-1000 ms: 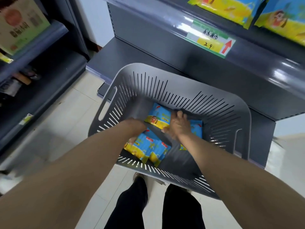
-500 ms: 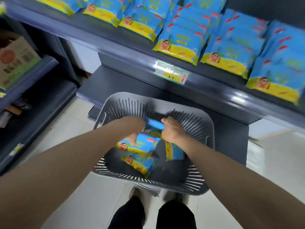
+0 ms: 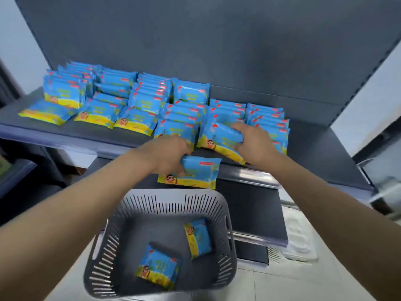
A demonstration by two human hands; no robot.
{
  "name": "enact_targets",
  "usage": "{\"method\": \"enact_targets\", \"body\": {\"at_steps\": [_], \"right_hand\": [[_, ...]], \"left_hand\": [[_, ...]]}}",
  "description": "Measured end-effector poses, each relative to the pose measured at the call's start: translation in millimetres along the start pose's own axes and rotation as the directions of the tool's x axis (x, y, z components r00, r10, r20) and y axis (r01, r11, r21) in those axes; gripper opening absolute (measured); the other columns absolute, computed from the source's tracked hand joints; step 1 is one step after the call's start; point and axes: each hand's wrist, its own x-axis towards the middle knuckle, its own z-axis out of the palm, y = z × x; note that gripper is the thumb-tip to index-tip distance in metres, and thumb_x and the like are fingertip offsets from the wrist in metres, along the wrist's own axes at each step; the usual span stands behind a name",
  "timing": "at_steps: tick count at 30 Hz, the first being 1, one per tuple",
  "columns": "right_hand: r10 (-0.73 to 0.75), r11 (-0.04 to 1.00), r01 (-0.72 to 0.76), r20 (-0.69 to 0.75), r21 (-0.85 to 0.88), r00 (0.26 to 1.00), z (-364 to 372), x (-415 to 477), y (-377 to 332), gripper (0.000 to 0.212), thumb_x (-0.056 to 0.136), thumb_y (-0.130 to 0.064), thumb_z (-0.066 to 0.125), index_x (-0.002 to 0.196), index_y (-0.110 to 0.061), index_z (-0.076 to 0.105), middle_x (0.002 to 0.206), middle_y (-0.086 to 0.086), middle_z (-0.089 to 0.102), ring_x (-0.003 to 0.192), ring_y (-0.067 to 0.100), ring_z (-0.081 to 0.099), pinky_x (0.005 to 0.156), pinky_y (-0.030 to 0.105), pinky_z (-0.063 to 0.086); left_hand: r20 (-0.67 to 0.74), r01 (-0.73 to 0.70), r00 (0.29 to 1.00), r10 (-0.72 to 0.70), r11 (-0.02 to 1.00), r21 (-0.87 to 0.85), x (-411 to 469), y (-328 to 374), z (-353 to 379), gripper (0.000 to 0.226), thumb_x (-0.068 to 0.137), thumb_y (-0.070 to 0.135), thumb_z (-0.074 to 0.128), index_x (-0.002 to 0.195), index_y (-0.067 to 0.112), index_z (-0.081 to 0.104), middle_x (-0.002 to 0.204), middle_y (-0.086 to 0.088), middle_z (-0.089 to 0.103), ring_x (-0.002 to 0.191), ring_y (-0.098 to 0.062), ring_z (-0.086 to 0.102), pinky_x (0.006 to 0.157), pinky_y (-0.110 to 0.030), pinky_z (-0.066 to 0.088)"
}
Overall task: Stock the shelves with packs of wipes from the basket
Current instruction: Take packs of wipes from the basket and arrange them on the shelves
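Shelf (image 3: 314,148): grey, rows of wipes packs (image 3: 134,120).
Left hand (image 3: 167,157): I see it gripping one pack (image 3: 197,172) at the shelf edge.
Right hand (image 3: 253,144): gripping another pack (image 3: 219,136) — front row.
Basket (image 3: 173,194): two packs (image 3: 158,266) inside.

You're in a shop. Grey metal shelving (image 3: 314,146) before you carries rows of identical wipe packs (image 3: 141,105).

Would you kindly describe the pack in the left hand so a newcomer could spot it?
Find the grey slotted plastic basket. Above its far rim, before the dark shelf edge, hangs a blue-and-yellow pack of wipes. Only this one hangs clear of the stocked rows, gripped by the left hand.
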Motion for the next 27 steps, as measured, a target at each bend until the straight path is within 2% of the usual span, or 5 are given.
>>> {"method": "enact_targets", "body": {"at_steps": [4, 9, 13, 18, 27], "right_hand": [[-0.001, 0.999, 0.004, 0.075, -0.051, 0.997, 1.5, 20.5, 18.7, 0.048, 0.087, -0.016, 0.056, 0.132, -0.024, 0.045, 0.124, 0.012, 0.06, 0.113, 0.034, 0.054, 0.094, 0.04, 0.04], [-0.037, 0.995, 0.052, 0.164, -0.089, 0.986, 27.3, 50.8, 20.1, 0.042, 0.088, -0.019, 0.055, 0.129, -0.025, 0.046, 0.123, 0.01, 0.06, 0.115, 0.032, 0.053, 0.095, 0.039, 0.036], [-0.071, 0.98, 0.095, 0.141, -0.176, 0.987, 37.9, 73.7, 20.5, 0.039, 0.087, -0.016, 0.053, 0.125, -0.023, 0.049, 0.117, 0.01, 0.063, 0.111, 0.033, 0.055, 0.095, 0.039, 0.034], [-0.037, 0.96, 0.074, 0.141, -0.268, 0.989, 40.7, 96.5, 26.9, 0.039, 0.088, -0.011, 0.05, 0.125, -0.02, 0.047, 0.107, 0.011, 0.063, 0.101, 0.033, 0.056, 0.08, 0.037, 0.031], [0.065, 0.925, -0.062, -0.005, -0.375, 0.998, 52.6, 96.6, 12.6, 0.048, 0.084, -0.01, 0.053, 0.13, -0.011, 0.041, 0.13, 0.014, 0.043, 0.123, 0.034, 0.033, 0.097, 0.043, 0.029]], "left_hand": [[-0.038, 0.052, 0.998, -0.054, 0.997, -0.053, 8.4, 4.3, -7.7, 0.029, 0.07, 0.028, 0.075, 0.074, 0.024, 0.047, 0.065, 0.008, 0.04, 0.071, -0.019, 0.045, 0.055, -0.028, 0.029], [-0.107, 0.166, 0.98, -0.17, 0.985, -0.043, 11.4, -8.4, -13.2, 0.026, 0.072, 0.029, 0.073, 0.087, 0.016, 0.057, 0.092, -0.005, 0.061, 0.092, -0.028, 0.057, 0.072, -0.032, 0.045], [-0.133, 0.259, 0.955, -0.266, 0.964, -0.063, 14.0, -20.6, -12.8, 0.023, 0.074, 0.028, 0.072, 0.086, 0.018, 0.054, 0.092, -0.009, 0.062, 0.088, -0.03, 0.057, 0.068, -0.032, 0.043], [-0.138, 0.314, 0.936, -0.324, 0.946, -0.084, 15.6, -33.8, -2.7, 0.034, 0.077, 0.028, 0.071, 0.105, 0.013, 0.06, 0.102, -0.008, 0.063, 0.094, -0.028, 0.057, 0.072, -0.032, 0.045], [-0.173, 0.327, 0.92, -0.352, 0.932, -0.156, 20.1, -73.7, -3.3, 0.022, 0.076, 0.024, 0.072, 0.088, 0.022, 0.054, 0.082, 0.0, 0.051, 0.075, -0.022, 0.048, 0.061, -0.028, 0.034]]}}
